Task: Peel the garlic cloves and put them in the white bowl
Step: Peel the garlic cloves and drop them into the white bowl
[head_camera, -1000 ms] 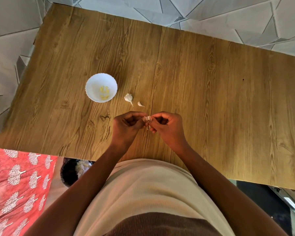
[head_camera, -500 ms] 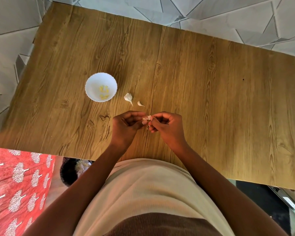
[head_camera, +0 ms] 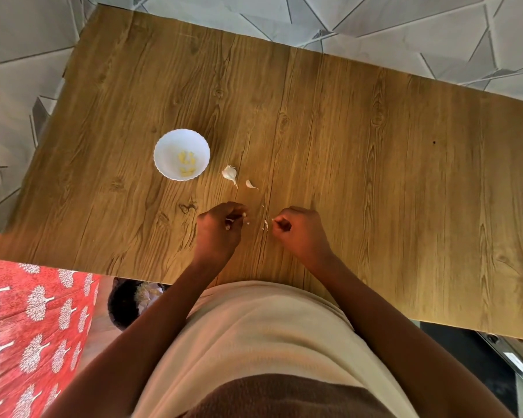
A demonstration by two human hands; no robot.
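Note:
The white bowl stands on the wooden table with several peeled yellowish cloves inside. To its right lie a garlic piece still in its skin and a small clove. My left hand is curled around a garlic clove, of which only pale bits show between the fingers. My right hand is curled too, and its fingertips pinch a thin strip of garlic skin. A gap of bare table separates the two hands. Tiny skin flakes lie between them.
Below the table's near edge, a black bin holds garlic skins. Red patterned fabric fills the lower left. Grey tiled floor shows beyond the far edge.
My hands were together, pinching one clove between them. They have now pulled apart, the left keeping the clove and the right drawing away a strip of skin.

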